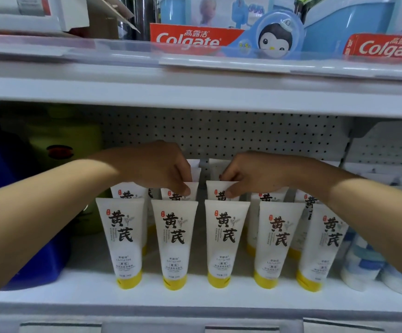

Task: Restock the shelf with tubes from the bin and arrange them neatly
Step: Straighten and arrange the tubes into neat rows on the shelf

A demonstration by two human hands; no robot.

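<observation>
White tubes with yellow caps and black characters stand cap-down in rows on the white shelf [195, 294]. The front row holds several tubes, among them one at the left [123, 239] and one in the middle [225, 239]. My left hand [161, 168] reaches over the front row and pinches the top of a second-row tube [188, 193]. My right hand [250, 173] pinches the top of the neighbouring second-row tube [215, 191]. More tubes stand behind, partly hidden by my hands. The bin is out of view.
A pegboard back wall [219, 133] closes the shelf. Green and blue containers [63, 164] stand at the left, blue-and-white packs [363, 265] at the right. The shelf above [195, 87] carries Colgate boxes [190, 38] and children's toothbrush sets.
</observation>
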